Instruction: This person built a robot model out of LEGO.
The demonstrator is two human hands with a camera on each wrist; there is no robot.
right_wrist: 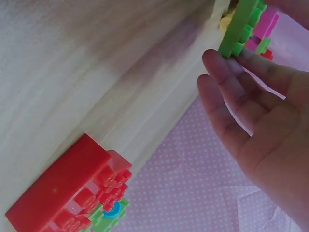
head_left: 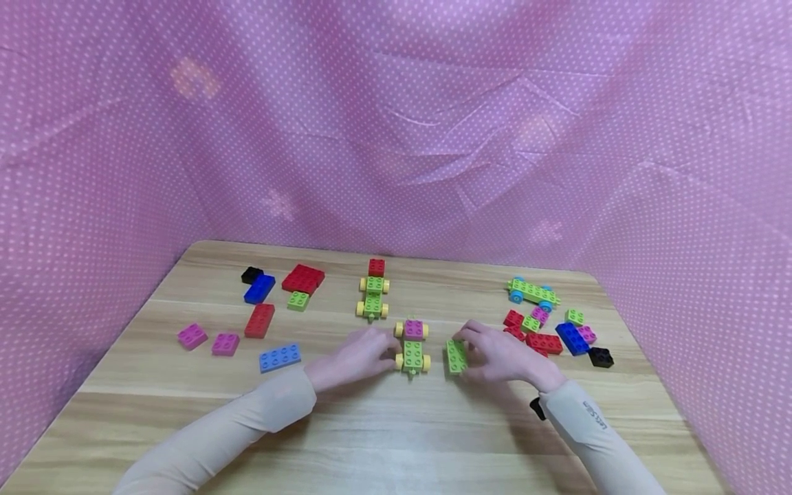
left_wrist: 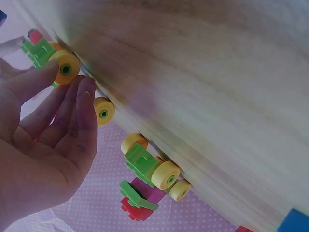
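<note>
A small car with a green chassis, yellow wheels and a magenta brick on its rear stands near the table's front middle. My left hand lies just left of it. In the left wrist view its fingertips touch the car's yellow wheels, fingers nearly straight. My right hand is right of the car and pinches a green brick, which rests on the table close beside the car. The right wrist view shows that green brick held at the fingertips.
A second green car with a red brick behind it stands further back. A green car with blue wheels and several loose bricks lie right. Red, blue, magenta, green and black bricks lie left. Pink dotted cloth surrounds the wooden table.
</note>
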